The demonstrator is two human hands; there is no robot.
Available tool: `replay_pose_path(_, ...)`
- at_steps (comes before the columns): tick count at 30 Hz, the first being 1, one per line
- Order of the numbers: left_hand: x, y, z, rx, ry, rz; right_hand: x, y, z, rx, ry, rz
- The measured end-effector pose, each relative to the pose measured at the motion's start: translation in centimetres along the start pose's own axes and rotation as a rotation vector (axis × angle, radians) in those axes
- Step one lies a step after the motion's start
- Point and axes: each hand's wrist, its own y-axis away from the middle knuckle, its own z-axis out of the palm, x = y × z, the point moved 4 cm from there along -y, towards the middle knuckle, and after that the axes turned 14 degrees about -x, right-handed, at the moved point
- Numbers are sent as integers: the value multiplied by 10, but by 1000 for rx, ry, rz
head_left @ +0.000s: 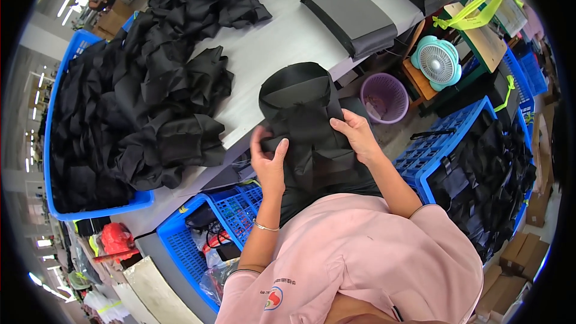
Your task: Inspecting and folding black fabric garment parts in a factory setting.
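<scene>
In front of my body is a black fabric bag (305, 121), its wide mouth standing round and open toward the table. My right hand (359, 138) pinches its right edge, thumb on top and fingers behind. At the left edge my left hand (268, 162) has black cloth between thumb and fingers; the fingertips are slightly blurred. Folds of the bag hang down toward my lap, where black cloth hides the lower end. To the left, a large heap of crumpled black fabric pieces (162, 96) covers much of the table (252, 54) and fills a blue basket (51, 162).
Neat stacks of flat black sheets (354, 15) lie on the table's right side. Below stand a purple bin (385, 97) and a teal fan (437, 62) on a wooden stool. A blue crate (423, 171) of black pieces sits right; another blue crate (186, 252) is at my lower left.
</scene>
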Motion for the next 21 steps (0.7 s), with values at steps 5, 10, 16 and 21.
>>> replay_pose_path(5, -19, 25, 30, -381, 808, -517, 1, 18, 10, 11, -97, -20)
replay_pose_path(10, -13, 38, 43, -472, 897, -564, -5, 41, 1, 30, -26, -49)
replay_pose_path(16, -19, 36, 49, -561, 1232, -781, -7, 80, -14, -76, 177, 120)
replay_pose_path(21, -34, 37, 53, -451, 1107, -739, -26, 117, -33, -4, 59, 65)
